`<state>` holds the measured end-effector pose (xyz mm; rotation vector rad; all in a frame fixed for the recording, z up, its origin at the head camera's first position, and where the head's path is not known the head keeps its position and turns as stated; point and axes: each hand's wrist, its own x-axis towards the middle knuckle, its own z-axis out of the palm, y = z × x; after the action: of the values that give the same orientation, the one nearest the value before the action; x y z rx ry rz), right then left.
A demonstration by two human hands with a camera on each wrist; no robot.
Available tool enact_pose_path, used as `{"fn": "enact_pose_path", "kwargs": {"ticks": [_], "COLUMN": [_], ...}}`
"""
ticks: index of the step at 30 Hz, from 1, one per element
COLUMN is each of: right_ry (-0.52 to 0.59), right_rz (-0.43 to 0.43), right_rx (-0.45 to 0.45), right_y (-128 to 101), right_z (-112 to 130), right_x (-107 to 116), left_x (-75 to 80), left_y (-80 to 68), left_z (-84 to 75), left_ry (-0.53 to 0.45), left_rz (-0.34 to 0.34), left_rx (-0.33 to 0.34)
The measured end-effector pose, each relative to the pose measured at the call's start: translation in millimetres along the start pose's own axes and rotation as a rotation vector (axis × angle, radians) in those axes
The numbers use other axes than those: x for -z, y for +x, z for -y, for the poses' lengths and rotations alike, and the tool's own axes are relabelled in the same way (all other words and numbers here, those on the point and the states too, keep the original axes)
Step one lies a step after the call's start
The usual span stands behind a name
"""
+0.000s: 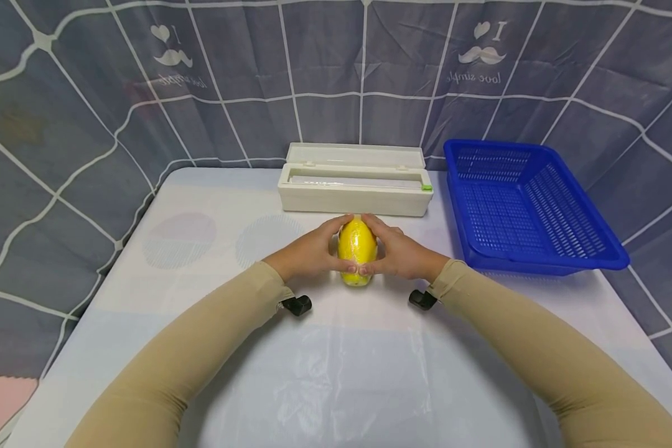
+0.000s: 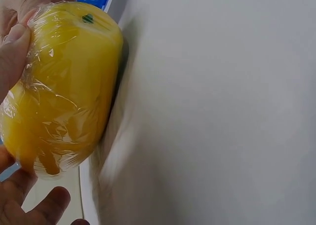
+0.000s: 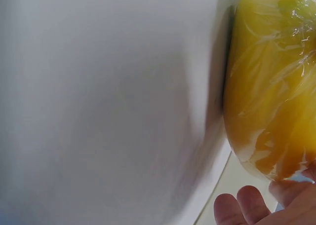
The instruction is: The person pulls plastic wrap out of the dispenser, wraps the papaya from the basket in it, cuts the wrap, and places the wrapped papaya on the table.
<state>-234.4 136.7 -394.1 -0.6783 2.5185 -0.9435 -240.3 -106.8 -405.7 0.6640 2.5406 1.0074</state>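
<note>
A yellow melon (image 1: 357,244), oblong and wrapped in shiny clear cling film, lies on the table between both hands. My left hand (image 1: 312,250) holds its left side, thumb at the near end and fingers at the far end. On the other side my right hand (image 1: 406,254) grips it the same way, the two thumbs meeting over the film. In the left wrist view the wrapped melon (image 2: 74,82) shows a small green mark at one end and creased film. The right wrist view shows film drawn round the melon (image 3: 271,92), with fingertips (image 3: 253,205) by its far end.
Behind the melon stands a white cling film dispenser (image 1: 355,202), lid raised, a roll inside and a green piece at its right end. A blue plastic basket (image 1: 543,262) sits at the back right. A grey checked curtain (image 1: 325,68) hangs behind the table (image 1: 358,379).
</note>
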Motion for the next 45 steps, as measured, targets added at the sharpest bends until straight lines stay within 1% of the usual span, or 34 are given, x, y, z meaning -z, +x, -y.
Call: {"fn": "enact_pose_path", "kwargs": {"ticks": [4, 8, 10, 14, 17, 18, 20, 24, 25, 28, 30, 32, 34, 36, 37, 39, 41, 43, 45], "right_ry": [0.021, 0.111, 0.145, 0.110, 0.098, 0.105, 0.126, 0.157, 0.172, 0.204, 0.203, 0.186, 0.166, 0.134, 0.119, 0.099, 0.077, 0.083, 0.094], "right_rz": [0.003, 0.019, 0.024, 0.056, 0.076, 0.072, 0.048, -0.050, -0.075, -0.139, -0.172, -0.198, -0.211, -0.199, -0.178, -0.128, -0.098, -0.121, -0.182], "right_rx": [0.005, -0.012, -0.037, -0.079, -0.050, -0.035, -0.029, -0.057, -0.067, -0.061, -0.054, -0.041, -0.042, -0.074, -0.094, -0.124, -0.133, -0.105, -0.083], "right_y": [0.5, 0.1, -1.0, -2.7, -2.3, -2.3, -3.2, -5.4, -5.8, -5.7, -6.2, -6.3, -7.1, -8.4, -8.9, -10.6, -11.8, -11.8, -10.9], "right_z": [-1.3, -2.8, -2.9, -3.4, -3.1, -2.5, -1.4, 0.9, 1.7, 3.7, 5.0, 7.3, 9.2, 9.0, 7.2, 4.0, 1.8, 1.4, 4.6], "right_x": [-1.5, -3.3, -3.5, -3.3, -2.6, -2.3, -1.6, -1.4, -1.7, -3.4, -4.7, -6.2, -6.9, -6.0, -5.3, -5.1, -5.5, -6.9, -8.3], "left_x": [0.8, 2.6, 4.0, 7.2, 9.1, 9.7, 10.6, 11.3, 11.5, 11.9, 12.3, 13.0, 12.7, 12.1, 11.7, 10.3, 9.2, 7.0, 4.6], "left_y": [1.2, 3.4, 4.2, 3.3, 1.4, 0.7, -0.4, -1.1, -1.0, -0.8, -0.6, -1.7, -1.6, -0.8, -0.2, 0.9, 0.5, -0.1, -1.0], "left_z": [1.3, 0.8, -0.2, -3.1, -4.1, -4.1, -3.5, -0.7, -0.4, -0.1, -0.1, 0.5, 1.6, 2.4, 2.5, 2.9, 3.2, 3.9, 4.4], "left_ry": [-0.009, -0.009, 0.001, 0.061, 0.088, 0.075, 0.040, -0.024, -0.028, -0.053, -0.056, -0.034, -0.002, 0.034, 0.047, 0.039, 0.029, 0.011, 0.014], "left_rz": [0.014, 0.029, 0.032, 0.033, 0.031, 0.030, 0.036, 0.071, 0.083, 0.123, 0.151, 0.182, 0.196, 0.200, 0.196, 0.186, 0.184, 0.187, 0.191], "left_rx": [0.000, -0.014, -0.028, -0.049, -0.057, -0.055, -0.049, -0.007, 0.004, 0.030, 0.040, 0.059, 0.069, 0.071, 0.071, 0.063, 0.063, 0.065, 0.064]}}
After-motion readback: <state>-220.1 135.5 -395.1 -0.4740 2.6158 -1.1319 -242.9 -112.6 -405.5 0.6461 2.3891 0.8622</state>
